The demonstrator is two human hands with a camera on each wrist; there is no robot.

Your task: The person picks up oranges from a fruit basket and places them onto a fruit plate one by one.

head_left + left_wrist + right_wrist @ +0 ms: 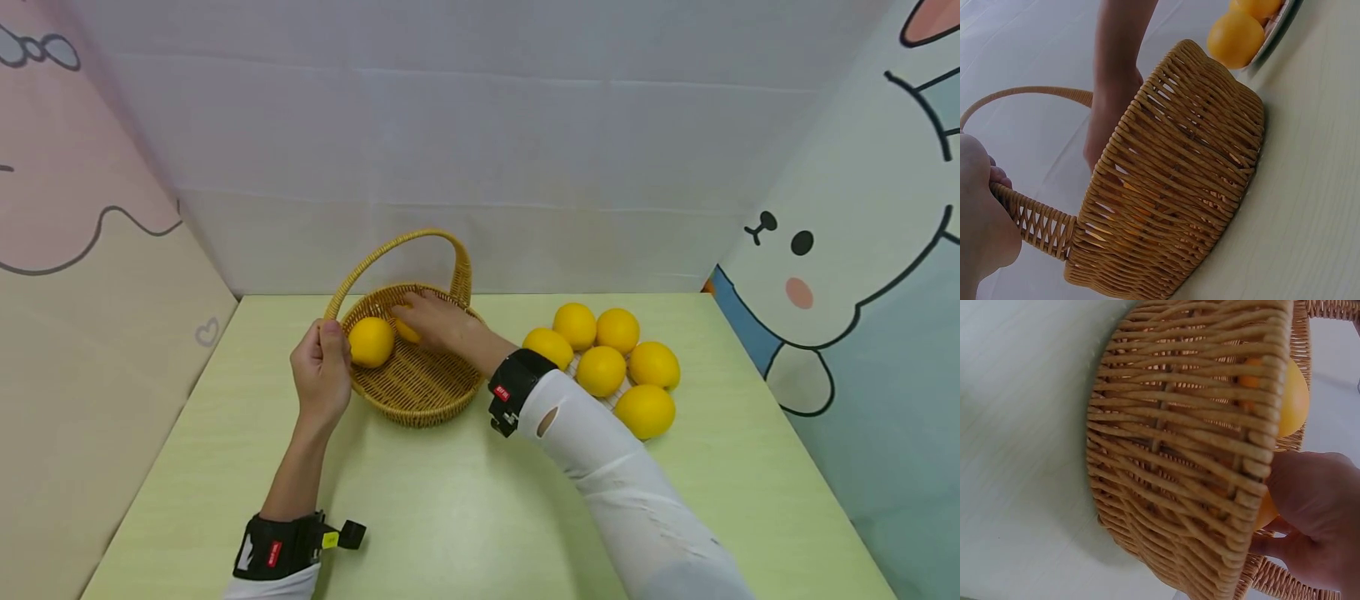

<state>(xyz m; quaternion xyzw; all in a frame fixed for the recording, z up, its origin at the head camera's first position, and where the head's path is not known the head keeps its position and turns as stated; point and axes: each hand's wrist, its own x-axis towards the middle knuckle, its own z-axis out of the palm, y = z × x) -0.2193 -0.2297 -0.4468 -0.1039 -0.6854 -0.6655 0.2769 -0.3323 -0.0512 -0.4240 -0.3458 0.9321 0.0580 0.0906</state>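
A round wicker basket [408,408] with a tall arched handle [405,239] stands on the table. My left hand [322,371] grips the lower left end of that handle, thumb upward. Inside the basket, one orange [371,342] lies against the left wall. My right hand [438,323] reaches into the basket from the right and holds a second orange [1266,511] near the back. The right wrist view shows fingers and thumb around this fruit, partly hidden behind the woven rim. In the left wrist view the basket wall covers most of the right hand.
Several more oranges [601,371] sit in a group on a plate [1277,32] to the right of the basket. My right forearm crosses in front of the plate's left side. The pale table [420,500] ends at a white wall [480,150] behind, with printed panels either side.
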